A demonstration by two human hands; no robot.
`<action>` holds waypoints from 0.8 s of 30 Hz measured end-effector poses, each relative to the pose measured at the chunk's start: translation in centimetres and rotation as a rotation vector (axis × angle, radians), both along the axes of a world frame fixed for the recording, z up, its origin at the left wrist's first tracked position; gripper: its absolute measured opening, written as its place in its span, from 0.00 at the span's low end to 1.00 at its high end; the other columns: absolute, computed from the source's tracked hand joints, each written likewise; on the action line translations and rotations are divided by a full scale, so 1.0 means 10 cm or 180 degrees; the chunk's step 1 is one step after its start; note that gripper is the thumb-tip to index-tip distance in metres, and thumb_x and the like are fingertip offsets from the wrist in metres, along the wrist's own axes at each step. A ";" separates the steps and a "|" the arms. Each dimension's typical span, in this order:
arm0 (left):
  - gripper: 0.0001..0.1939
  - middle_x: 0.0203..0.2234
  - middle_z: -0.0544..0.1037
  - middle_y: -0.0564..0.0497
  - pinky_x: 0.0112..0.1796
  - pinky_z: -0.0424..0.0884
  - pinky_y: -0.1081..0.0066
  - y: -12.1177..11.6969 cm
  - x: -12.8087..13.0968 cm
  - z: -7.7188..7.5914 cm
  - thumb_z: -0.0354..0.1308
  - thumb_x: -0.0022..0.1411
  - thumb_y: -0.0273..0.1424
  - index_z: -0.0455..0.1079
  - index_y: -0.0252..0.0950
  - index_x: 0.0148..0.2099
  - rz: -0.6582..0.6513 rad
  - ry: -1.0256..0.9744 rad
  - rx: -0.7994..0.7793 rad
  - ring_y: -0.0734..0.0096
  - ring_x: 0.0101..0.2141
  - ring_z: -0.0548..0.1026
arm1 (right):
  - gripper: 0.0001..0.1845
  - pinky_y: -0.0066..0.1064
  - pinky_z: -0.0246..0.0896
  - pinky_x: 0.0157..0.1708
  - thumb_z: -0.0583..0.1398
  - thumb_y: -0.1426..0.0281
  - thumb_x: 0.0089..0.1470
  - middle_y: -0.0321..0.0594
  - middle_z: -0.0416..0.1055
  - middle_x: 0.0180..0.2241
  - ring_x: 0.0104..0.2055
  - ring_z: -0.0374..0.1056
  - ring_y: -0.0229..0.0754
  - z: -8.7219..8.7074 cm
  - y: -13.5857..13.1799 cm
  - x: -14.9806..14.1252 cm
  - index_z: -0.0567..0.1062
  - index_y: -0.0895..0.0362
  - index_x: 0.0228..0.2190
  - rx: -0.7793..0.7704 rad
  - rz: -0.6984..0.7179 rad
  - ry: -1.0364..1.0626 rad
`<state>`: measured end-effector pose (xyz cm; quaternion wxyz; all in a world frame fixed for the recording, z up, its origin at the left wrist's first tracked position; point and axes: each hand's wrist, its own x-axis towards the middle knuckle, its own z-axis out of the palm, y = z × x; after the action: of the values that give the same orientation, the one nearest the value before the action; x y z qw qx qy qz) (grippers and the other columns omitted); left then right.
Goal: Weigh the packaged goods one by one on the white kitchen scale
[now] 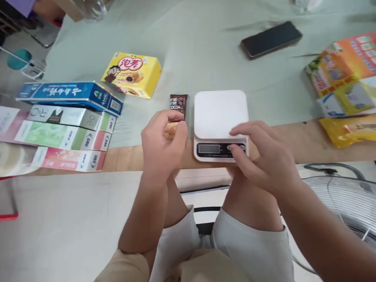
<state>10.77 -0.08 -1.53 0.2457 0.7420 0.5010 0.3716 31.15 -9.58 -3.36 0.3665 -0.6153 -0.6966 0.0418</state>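
My left hand (pixel 163 143) is curled, thumb and forefinger near each other, around a small cream-and-orange wrapped snack (pixel 171 131); most of the packet is hidden by the fingers. Just beyond it a dark brown packet marked COCOA (pixel 178 102) lies on the table. To the right sits a white digital kitchen scale (pixel 221 113) with a bare platform and a blank-looking display. The thumb of my right hand (pixel 261 154) rests at the scale's buttons, while its other fingers spread over the platform's front right corner, holding nothing.
At left lie a yellow puff snack box (pixel 132 74), a blue box (pixel 70 94) and several toothpaste-like cartons (pixel 61 137). A black phone (pixel 272 39) lies at the back right. An orange box (pixel 346 70) and a yellow packet (pixel 349 129) are at right; a fan (pixel 346 196) stands below.
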 end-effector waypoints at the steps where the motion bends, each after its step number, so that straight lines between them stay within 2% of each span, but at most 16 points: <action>1: 0.06 0.44 0.85 0.49 0.53 0.76 0.60 0.16 -0.07 -0.02 0.57 0.68 0.31 0.75 0.42 0.44 0.0109 0.0253 -0.0266 0.60 0.47 0.81 | 0.09 0.43 0.71 0.42 0.59 0.71 0.61 0.43 0.80 0.41 0.44 0.77 0.50 0.03 0.23 -0.07 0.77 0.52 0.43 -0.0066 0.0123 -0.0152; 4: 0.12 0.51 0.83 0.44 0.56 0.74 0.50 0.56 -0.16 -0.02 0.59 0.67 0.33 0.76 0.40 0.50 0.0233 0.1167 -0.0881 0.49 0.52 0.80 | 0.12 0.46 0.67 0.40 0.62 0.68 0.58 0.44 0.80 0.40 0.43 0.75 0.55 0.03 0.97 -0.21 0.78 0.50 0.45 -0.0384 0.0363 -0.0598; 7: 0.12 0.43 0.85 0.40 0.50 0.75 0.45 0.75 -0.18 0.01 0.60 0.66 0.38 0.77 0.37 0.47 0.0100 0.1675 -0.1171 0.42 0.45 0.81 | 0.17 0.47 0.66 0.42 0.66 0.67 0.52 0.43 0.80 0.40 0.44 0.73 0.57 -0.08 1.58 -0.30 0.76 0.48 0.45 -0.0811 0.0736 -0.0847; 10: 0.09 0.37 0.84 0.42 0.45 0.77 0.49 0.75 -0.20 -0.03 0.60 0.66 0.36 0.77 0.37 0.40 -0.0061 0.1617 -0.1221 0.46 0.40 0.81 | 0.21 0.49 0.66 0.46 0.69 0.67 0.46 0.40 0.77 0.35 0.41 0.73 0.56 -0.18 1.90 -0.38 0.75 0.47 0.44 -0.1285 0.0902 -0.0989; 13: 0.06 0.39 0.83 0.43 0.46 0.77 0.49 0.72 -0.25 -0.15 0.61 0.64 0.32 0.77 0.38 0.41 -0.0110 0.1530 -0.1084 0.46 0.42 0.81 | 0.28 0.50 0.68 0.45 0.72 0.66 0.42 0.40 0.77 0.37 0.40 0.72 0.55 -0.16 1.95 -0.51 0.74 0.45 0.47 -0.1674 0.0828 -0.0919; 15: 0.07 0.38 0.83 0.44 0.46 0.77 0.50 0.73 -0.29 -0.24 0.62 0.61 0.29 0.76 0.39 0.43 -0.0074 0.1338 -0.0983 0.47 0.42 0.81 | 0.34 0.49 0.70 0.45 0.72 0.70 0.40 0.42 0.77 0.42 0.45 0.73 0.56 -0.06 1.92 -0.63 0.74 0.45 0.51 -0.1814 0.0557 -0.0735; 17: 0.10 0.38 0.83 0.48 0.45 0.78 0.54 0.76 -0.33 -0.30 0.62 0.60 0.27 0.74 0.41 0.44 0.0021 0.0904 -0.0839 0.52 0.42 0.82 | 0.34 0.47 0.72 0.46 0.70 0.76 0.41 0.42 0.77 0.44 0.49 0.73 0.55 0.09 1.87 -0.73 0.74 0.46 0.51 -0.1767 0.0374 -0.0532; 19: 0.12 0.39 0.83 0.51 0.44 0.78 0.60 0.77 -0.35 -0.31 0.60 0.60 0.23 0.71 0.42 0.45 0.0013 0.0353 -0.0621 0.58 0.42 0.83 | 0.32 0.44 0.73 0.49 0.64 0.82 0.43 0.39 0.77 0.45 0.53 0.72 0.52 0.28 1.78 -0.77 0.76 0.47 0.50 -0.1423 0.0440 -0.0325; 21: 0.13 0.43 0.83 0.52 0.45 0.78 0.63 0.74 -0.34 -0.27 0.59 0.62 0.22 0.70 0.43 0.47 -0.0098 -0.0137 -0.0294 0.63 0.43 0.83 | 0.31 0.40 0.73 0.50 0.60 0.83 0.45 0.34 0.77 0.49 0.56 0.72 0.47 0.43 1.63 -0.69 0.76 0.47 0.50 -0.0902 0.0569 -0.0097; 23: 0.15 0.48 0.82 0.51 0.47 0.77 0.65 0.64 -0.31 -0.22 0.58 0.64 0.22 0.70 0.43 0.50 -0.0224 -0.0475 0.0119 0.65 0.45 0.82 | 0.31 0.35 0.72 0.48 0.58 0.81 0.48 0.31 0.75 0.55 0.56 0.72 0.42 0.47 1.41 -0.51 0.76 0.47 0.52 -0.0350 0.0457 0.0235; 24: 0.15 0.49 0.82 0.51 0.47 0.77 0.65 0.58 -0.29 -0.19 0.58 0.65 0.23 0.70 0.43 0.51 -0.0291 -0.0549 0.0282 0.66 0.46 0.82 | 0.29 0.34 0.71 0.46 0.59 0.79 0.51 0.31 0.74 0.57 0.53 0.73 0.39 0.43 1.29 -0.39 0.75 0.47 0.54 -0.0157 0.0298 0.0450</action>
<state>7.88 5.74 -3.42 0.2715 0.7394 0.4267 0.4444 27.28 3.27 0.97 0.3972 -0.5864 -0.6958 0.1195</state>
